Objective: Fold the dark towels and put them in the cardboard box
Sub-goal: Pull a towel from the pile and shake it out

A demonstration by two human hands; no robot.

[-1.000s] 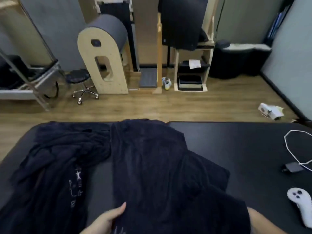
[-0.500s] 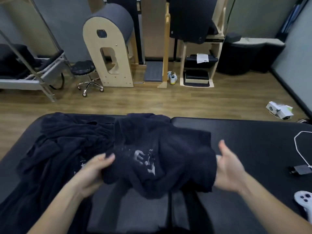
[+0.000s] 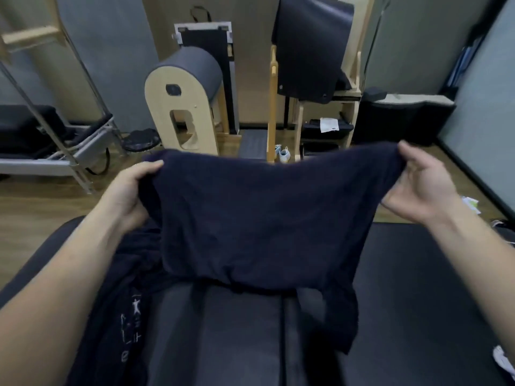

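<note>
At the left of the padded table [image 3: 418,288], a second dark towel [image 3: 111,316] with pale lettering is lying in a loose heap, waiting its turn. Above it, the person's left hand [image 3: 131,190] is gripping the upper left corner of a dark towel [image 3: 264,218], fingers curled over the edge and thumb on the near side. The towel is hanging in the air between the two hands, its top edge drawn out and sagging slightly, while its lower part is trailing down to the table and bunching unevenly at the lower right. At the right, the right hand [image 3: 423,188] is pinching the opposite upper corner between thumb and fingers.

Judging from this, the person is working on the opening step: spreading the first towel flat before making a fold. The next move is likely calling for bringing the two held corners together, or lowering the cloth onto the table, with the hanging lower right corner squared up first so the fold comes out even. The cardboard box is not appearing in this view, so its place cannot be told. Beyond the table, a wooden barrel [image 3: 184,107] is standing on the floor.
</note>
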